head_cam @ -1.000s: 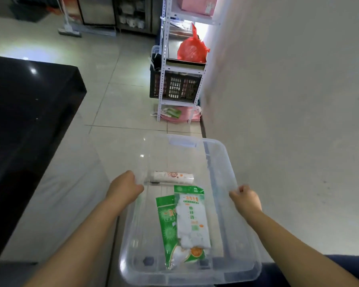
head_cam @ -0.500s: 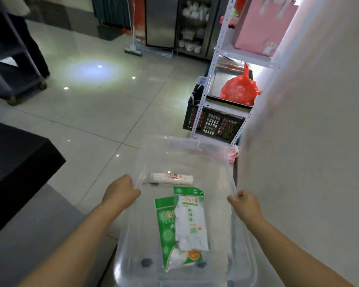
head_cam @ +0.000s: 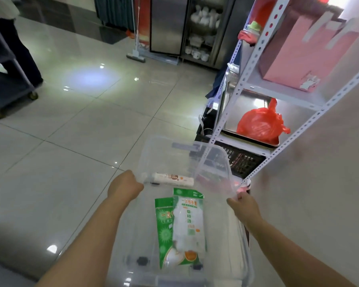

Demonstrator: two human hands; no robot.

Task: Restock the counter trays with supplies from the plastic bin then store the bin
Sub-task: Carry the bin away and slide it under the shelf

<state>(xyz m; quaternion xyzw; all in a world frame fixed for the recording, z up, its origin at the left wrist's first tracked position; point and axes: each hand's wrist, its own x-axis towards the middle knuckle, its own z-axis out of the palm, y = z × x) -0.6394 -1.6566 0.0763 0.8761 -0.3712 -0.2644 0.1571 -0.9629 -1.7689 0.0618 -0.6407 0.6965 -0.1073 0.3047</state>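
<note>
Plastic bin [head_cam: 166,158] with two green packets [head_cam: 188,220] and a white roll [head_cam: 172,179] inside.

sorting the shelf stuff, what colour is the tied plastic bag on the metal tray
Red: the plastic bag sits on the metal tray, clearest in the head view.

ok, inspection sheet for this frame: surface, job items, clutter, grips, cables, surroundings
Surface: glossy tiled floor; no counter in view.
Job's things: clear plastic bin; inside, two overlapping green-and-white packets and a white roll lying across the far end.
Clutter: red plastic bag, pink box and black crate in the shelf rack.
Grips: left hand grips the left rim; right hand grips the right rim.
Cables: nothing seen.
Surroundings: white wall at right, floor squeegee and steel cabinet ahead, trolley and a person's legs far left.
</note>
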